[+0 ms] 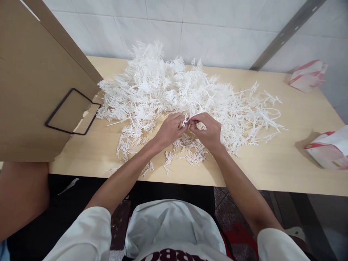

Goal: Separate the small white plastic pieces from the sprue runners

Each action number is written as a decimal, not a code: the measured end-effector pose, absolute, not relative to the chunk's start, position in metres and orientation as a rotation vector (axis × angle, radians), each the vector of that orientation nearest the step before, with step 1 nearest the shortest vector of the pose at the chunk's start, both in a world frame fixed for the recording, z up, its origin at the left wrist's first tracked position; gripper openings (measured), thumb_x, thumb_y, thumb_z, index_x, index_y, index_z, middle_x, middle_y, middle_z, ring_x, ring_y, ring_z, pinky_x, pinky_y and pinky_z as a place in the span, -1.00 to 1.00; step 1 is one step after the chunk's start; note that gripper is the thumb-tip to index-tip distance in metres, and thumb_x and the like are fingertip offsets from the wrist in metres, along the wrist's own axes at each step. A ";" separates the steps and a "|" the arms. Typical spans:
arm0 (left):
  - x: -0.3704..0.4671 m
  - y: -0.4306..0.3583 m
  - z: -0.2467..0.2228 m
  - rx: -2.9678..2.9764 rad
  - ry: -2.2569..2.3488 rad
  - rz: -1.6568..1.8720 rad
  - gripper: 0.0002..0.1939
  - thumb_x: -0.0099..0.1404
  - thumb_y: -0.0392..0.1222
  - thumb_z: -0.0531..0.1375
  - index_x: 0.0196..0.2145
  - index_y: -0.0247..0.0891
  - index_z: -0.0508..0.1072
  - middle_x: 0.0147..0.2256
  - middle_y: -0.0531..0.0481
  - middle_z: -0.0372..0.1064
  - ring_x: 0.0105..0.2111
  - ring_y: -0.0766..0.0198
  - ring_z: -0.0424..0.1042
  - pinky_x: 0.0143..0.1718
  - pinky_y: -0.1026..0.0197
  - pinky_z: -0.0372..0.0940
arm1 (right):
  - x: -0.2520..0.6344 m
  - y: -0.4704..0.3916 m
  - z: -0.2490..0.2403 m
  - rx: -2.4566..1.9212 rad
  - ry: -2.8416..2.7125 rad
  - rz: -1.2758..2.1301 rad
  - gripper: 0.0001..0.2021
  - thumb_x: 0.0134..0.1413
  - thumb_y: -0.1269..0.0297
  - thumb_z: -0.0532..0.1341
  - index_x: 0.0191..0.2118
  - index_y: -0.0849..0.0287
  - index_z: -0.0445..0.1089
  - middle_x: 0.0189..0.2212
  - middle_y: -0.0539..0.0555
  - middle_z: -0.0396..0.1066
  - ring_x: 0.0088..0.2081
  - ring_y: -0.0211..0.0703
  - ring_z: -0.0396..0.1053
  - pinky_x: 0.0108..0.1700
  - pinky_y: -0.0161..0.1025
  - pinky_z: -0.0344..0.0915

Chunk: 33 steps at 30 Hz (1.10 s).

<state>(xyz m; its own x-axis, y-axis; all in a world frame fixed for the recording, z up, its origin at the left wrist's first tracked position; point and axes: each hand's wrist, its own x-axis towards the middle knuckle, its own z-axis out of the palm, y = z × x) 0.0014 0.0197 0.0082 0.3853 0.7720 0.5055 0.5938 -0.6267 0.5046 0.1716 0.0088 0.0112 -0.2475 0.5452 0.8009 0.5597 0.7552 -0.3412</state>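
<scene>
Because a thin white strand (185, 121) is small and limp, it is held up just above the table (272, 170), between the fingertips of both hands. By the left hand (168, 131) it is gripped in curled fingers, though the exact contact is partly hidden; by the right hand (208, 131) it is pinched between thumb and forefinger, so that fine control is probably given. The strand is thus held at the near edge of a heap of white strands (163, 90), where more can be reached with little arm movement. Some small loose pieces (168, 159) are scattered nearer the body. To the left, a cardboard sheet (40, 83) is stood at the heap's side, perhaps as a screen, with a black wire frame (59, 106) set against it. Two paper bags (308, 76) are placed well apart on the right, out of the hands' way.
</scene>
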 end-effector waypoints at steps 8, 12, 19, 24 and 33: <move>-0.001 0.018 0.011 2.262 1.272 1.307 -0.80 0.35 -0.14 0.14 -0.34 -0.29 0.47 -0.43 0.02 0.40 -0.41 0.35 0.31 -0.29 0.26 0.24 | 0.172 0.009 0.012 -0.978 -1.785 -0.232 -0.78 0.10 0.54 0.14 -0.33 0.09 0.46 -0.40 0.02 0.48 -0.38 -0.23 0.44 -0.36 -0.23 0.41; -0.002 0.021 0.015 1.938 1.127 1.235 -0.69 0.33 0.03 0.17 -0.29 -0.29 0.52 -0.44 0.03 0.43 -0.44 0.38 0.32 -0.34 0.28 0.22 | 0.172 0.010 0.012 -0.970 -1.847 -0.012 -0.76 0.17 0.47 0.11 -0.18 0.09 0.49 -0.24 0.07 0.53 -0.21 -0.18 0.50 -0.18 -0.18 0.47; 0.000 0.026 0.008 1.773 1.002 1.192 -0.61 0.27 0.13 0.20 -0.32 -0.29 0.52 -0.39 -0.01 0.48 -0.39 0.34 0.38 -0.29 0.26 0.24 | 0.171 0.009 0.009 -0.950 -1.888 0.142 -0.87 0.22 0.24 0.22 -0.16 0.04 0.50 -0.25 0.00 0.59 -0.24 -0.21 0.53 -0.19 -0.22 0.46; 0.000 0.028 0.005 1.682 0.921 1.175 -0.66 0.23 0.07 0.24 -0.40 -0.30 0.46 -0.44 0.02 0.42 -0.43 0.34 0.36 -0.31 0.24 0.23 | 0.172 0.007 0.007 -1.003 -1.904 0.148 -0.85 0.29 0.24 0.15 -0.20 0.03 0.48 -0.29 -0.03 0.59 -0.26 -0.22 0.54 -0.21 -0.23 0.46; -0.002 0.035 0.005 1.203 0.830 1.307 -0.64 0.09 0.05 0.37 -0.32 -0.26 0.43 -0.37 0.03 0.41 -0.35 0.37 0.38 -0.22 0.23 0.30 | 0.174 0.006 0.014 -0.940 -1.840 0.386 -0.77 0.29 0.27 0.08 -0.04 0.00 0.43 -0.04 0.03 0.53 0.03 -0.15 0.47 0.10 -0.06 0.43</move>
